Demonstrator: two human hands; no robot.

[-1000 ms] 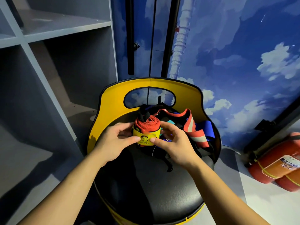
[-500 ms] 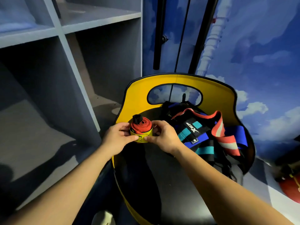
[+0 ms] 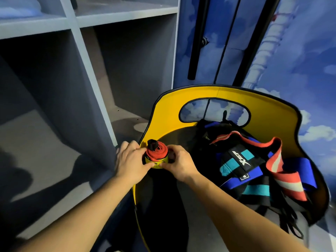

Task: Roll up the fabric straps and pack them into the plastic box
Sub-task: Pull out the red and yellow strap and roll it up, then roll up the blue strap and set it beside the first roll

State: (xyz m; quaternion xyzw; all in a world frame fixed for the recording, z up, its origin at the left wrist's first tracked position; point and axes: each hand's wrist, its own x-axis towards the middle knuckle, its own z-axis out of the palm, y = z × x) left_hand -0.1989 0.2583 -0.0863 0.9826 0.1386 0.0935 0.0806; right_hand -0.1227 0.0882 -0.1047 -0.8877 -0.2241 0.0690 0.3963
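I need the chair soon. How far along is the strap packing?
One red strap looks fully rolled; the left hand and right hand both grip it at the chair's left edge. A loose pile of straps on the seat is unrolled. No plastic box is in view, so nothing shows as packed.

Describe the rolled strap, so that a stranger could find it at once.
Find the chair with the yellow back. At its left edge, both hands hold a rolled strap. Unlike the loose straps piled to the right, it is a tight red coil with a yellow band.
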